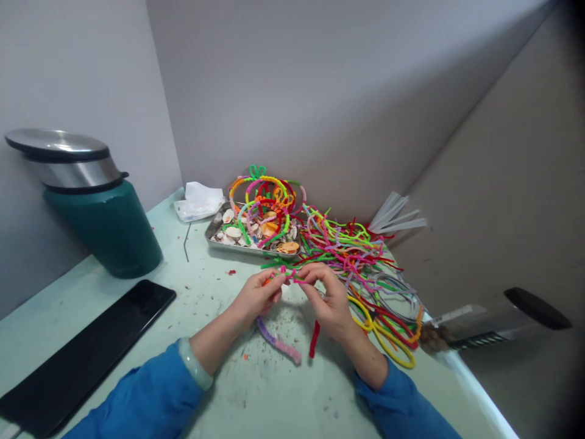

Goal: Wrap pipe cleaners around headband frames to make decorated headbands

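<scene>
Above the middle of the table, my left hand (261, 294) pinches a pink and green pipe cleaner (290, 276), with a bit of orange showing beside its fingers. My right hand (326, 300) grips the same work from the right, thumb and forefinger pressed together. Below my left hand a wrapped purple and pink pipe cleaner strip (280, 346) curves down. A dark red fuzzy end (314, 339) shows under my right hand. My fingers hide whether these pieces join the one I hold.
Beyond my hands, a metal tray (228, 247) holds shells and colourful pipe cleaner hoops (269, 183). To the right lies a tangled pipe cleaner pile (340, 244), with clear glue sticks (393, 213) behind. A green tumbler (107, 228) and black phone (91, 353) are left.
</scene>
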